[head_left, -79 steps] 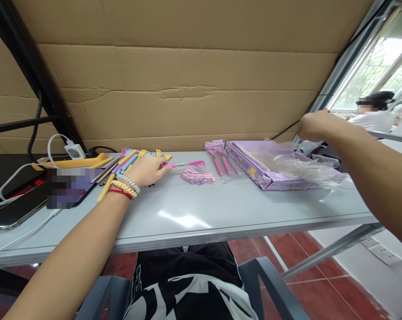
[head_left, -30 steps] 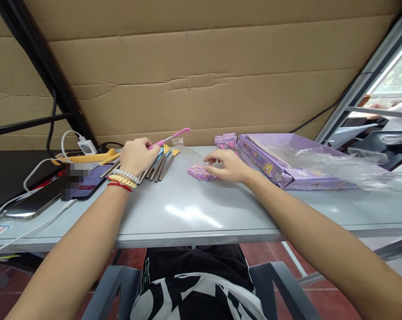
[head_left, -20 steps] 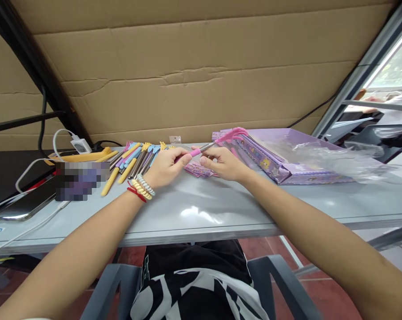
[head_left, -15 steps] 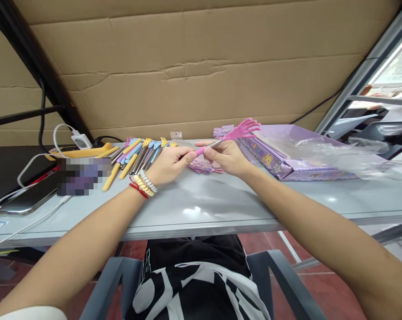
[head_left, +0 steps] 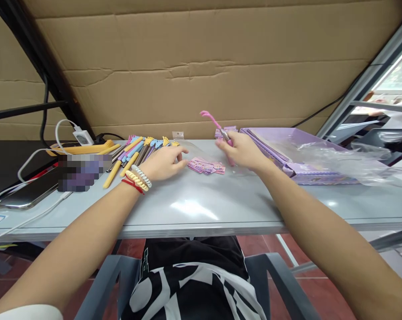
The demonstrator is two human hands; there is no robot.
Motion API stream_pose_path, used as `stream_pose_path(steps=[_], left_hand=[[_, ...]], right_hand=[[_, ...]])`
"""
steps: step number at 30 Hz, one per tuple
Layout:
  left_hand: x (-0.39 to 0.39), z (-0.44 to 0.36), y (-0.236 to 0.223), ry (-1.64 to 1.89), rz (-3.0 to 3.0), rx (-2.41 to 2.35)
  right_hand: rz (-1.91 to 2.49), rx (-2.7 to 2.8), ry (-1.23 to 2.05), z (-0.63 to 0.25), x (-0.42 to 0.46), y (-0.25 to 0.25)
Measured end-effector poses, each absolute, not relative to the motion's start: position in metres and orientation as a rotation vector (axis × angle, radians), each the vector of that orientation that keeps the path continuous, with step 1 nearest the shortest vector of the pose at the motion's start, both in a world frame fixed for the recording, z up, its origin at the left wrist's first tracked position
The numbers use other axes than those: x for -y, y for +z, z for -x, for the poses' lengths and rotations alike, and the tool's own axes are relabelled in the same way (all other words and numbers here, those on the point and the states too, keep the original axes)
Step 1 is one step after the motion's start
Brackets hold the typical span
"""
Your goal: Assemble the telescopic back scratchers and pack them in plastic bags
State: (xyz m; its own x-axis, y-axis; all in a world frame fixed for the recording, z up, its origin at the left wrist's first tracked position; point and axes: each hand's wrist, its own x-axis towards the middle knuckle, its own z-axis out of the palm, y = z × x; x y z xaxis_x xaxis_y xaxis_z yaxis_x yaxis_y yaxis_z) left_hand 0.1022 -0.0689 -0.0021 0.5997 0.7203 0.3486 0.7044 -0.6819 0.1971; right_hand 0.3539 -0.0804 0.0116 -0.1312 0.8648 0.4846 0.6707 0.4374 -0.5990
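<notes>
My right hand (head_left: 245, 152) is closed round a pink hand-shaped back scratcher (head_left: 214, 122), whose claw end points up and to the left above the grey table (head_left: 194, 204). My left hand (head_left: 162, 162) rests on the table with its fingers reaching towards a thin clear plastic sleeve (head_left: 196, 151). A small pile of pink printed cards (head_left: 206, 166) lies between my two hands. To the left of my left hand is a heap of several yellow, blue and pink back scratchers (head_left: 134, 153).
A purple printed box (head_left: 287, 155) with crumpled clear plastic (head_left: 347, 162) on it stands at the right. Left are a phone (head_left: 30, 195), white cables, a charger (head_left: 82, 138) and a yellow power strip (head_left: 84, 149). Cardboard (head_left: 201, 66) walls off the back.
The pink scratcher has passed from my left hand into my right, which now tilts it upright. My left hand has let go and dropped to the table near the clear sleeve.
</notes>
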Motion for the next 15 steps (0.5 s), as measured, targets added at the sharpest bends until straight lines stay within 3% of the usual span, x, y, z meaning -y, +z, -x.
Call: stream_pose_path(steps=[2,6,15], left_hand=[[0.069,-0.102,-0.003,0.597,-2.781,-1.229],[0.068,-0.102,-0.002,0.527,-2.775,-1.260],[0.066,-0.101,-0.004,0.473,-2.711,-1.283]], right_hand=[[1.386,2.043,0.114,-0.354,0.080,0.009],[1.364,2.281,0.072,-0.352,0.079,0.003],[1.197,2.189,0.001,-0.348,0.073,-0.009]])
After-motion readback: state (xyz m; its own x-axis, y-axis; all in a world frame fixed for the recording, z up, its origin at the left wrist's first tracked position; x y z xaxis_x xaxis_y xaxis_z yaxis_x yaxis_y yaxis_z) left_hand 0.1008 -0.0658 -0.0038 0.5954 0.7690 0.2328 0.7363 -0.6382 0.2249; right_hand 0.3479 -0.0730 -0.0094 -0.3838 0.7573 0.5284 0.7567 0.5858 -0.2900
